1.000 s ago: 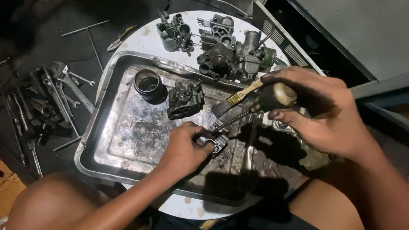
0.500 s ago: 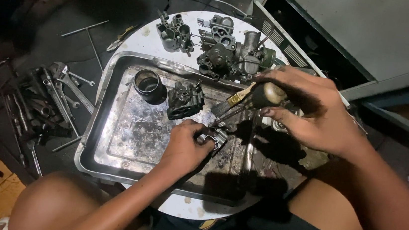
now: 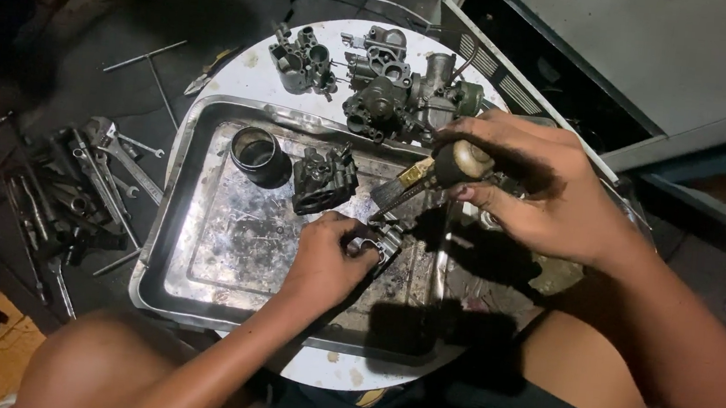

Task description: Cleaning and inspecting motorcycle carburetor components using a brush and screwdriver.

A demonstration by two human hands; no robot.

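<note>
A: Left to right, quick. Floor on the left: a heap of wrenches [image 3: 86, 177], untouched.

B: Then the metal tray [image 3: 169, 212] on the round white table [image 3: 251, 73]. A dark cup [image 3: 255, 154] and a black engine part [image 3: 324, 180] sit in it, near each other, same places as a second ago.

A: Left hand [image 3: 327, 258]?

B: Fingers closed around a small metal part [image 3: 380, 243], pressed down on the tray floor near the middle. It hasn't shifted across the three frames.

A: Behind the tray, a cluster of carburetor bodies [image 3: 388, 87] on the table. Not touched.

B: Right hand [image 3: 542, 190] is the change. It grips a brush [image 3: 432, 173] by its round handle, and the bristles point down at the small metal part. Versus a second ago the hand sits a touch further left and lower, so the brush tip is now closer to the part, just above it.

A: Meaning?

B: My read: brushing that part is under way, the left hand steadying it.

A: Far right, a grey cabinet [image 3: 661, 55]. Done.
</note>
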